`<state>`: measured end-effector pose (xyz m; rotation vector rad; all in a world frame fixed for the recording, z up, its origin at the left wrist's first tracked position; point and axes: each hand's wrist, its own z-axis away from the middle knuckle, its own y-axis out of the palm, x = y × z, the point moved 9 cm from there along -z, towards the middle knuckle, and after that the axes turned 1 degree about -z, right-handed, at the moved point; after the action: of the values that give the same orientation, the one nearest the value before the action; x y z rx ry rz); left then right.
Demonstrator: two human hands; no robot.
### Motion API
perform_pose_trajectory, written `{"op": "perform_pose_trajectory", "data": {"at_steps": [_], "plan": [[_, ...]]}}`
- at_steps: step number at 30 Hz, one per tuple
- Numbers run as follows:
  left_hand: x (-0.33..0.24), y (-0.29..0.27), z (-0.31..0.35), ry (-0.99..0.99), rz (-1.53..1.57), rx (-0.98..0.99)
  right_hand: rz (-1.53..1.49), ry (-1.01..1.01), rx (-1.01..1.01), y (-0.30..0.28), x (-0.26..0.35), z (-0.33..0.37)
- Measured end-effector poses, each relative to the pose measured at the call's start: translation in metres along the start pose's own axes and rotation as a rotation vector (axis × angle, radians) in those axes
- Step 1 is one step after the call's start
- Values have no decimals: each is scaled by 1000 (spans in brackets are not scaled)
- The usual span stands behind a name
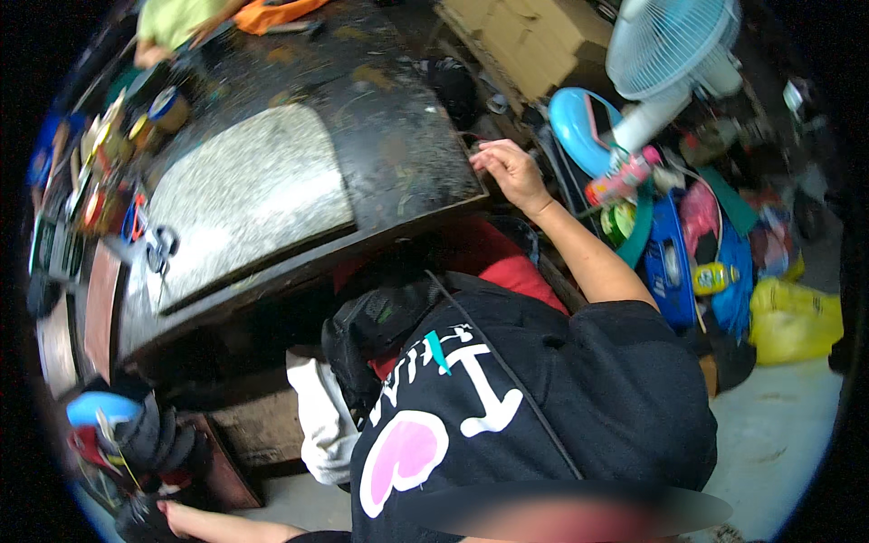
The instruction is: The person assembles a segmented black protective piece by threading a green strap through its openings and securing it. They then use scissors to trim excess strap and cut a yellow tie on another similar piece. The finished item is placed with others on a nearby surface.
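My right hand (511, 172) is at the right corner of a dark, scuffed worktable (398, 172). Its fingers are loosely bent and apart, with nothing visible in them, and the fingertips are close to the table edge. Low on the left, my left hand (174, 518) reaches down beside a black bag-like thing (140, 520). Its fingers are mostly hidden there, so I cannot tell what it touches. On the table is a pale speckled slab (258, 190), rounded at one corner. Scissors (161, 249) with dark handles rest at the slab's left edge.
Jars and tools (109, 149) crowd the table's left side. Another person (172, 27) is at the far side, near an orange cloth (272, 14). To my right are a fan (670, 45), a blue basket (665, 258) and a yellow bag (792, 321). Dark stacked items (163, 434) stand low left.
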<state>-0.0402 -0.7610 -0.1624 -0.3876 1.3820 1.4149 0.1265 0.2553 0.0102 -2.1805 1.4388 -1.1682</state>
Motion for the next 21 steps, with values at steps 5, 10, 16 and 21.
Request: {"op": "perform_pose_trajectory", "data": {"at_steps": [5, 10, 16, 21], "plan": [[17, 30, 28, 13, -157, -2, 348, 275, -337, -139, -37, 58], [2, 17, 30, 40, -206, -60, 640, 65, -345, -212, -38, 37], [-41, -36, 26, 89, -271, -159, 930, 967, 53, -171, -283, 15], [-41, -56, 79, 133, -276, -194, 849, 1297, 110, -189, -375, 70]]}}
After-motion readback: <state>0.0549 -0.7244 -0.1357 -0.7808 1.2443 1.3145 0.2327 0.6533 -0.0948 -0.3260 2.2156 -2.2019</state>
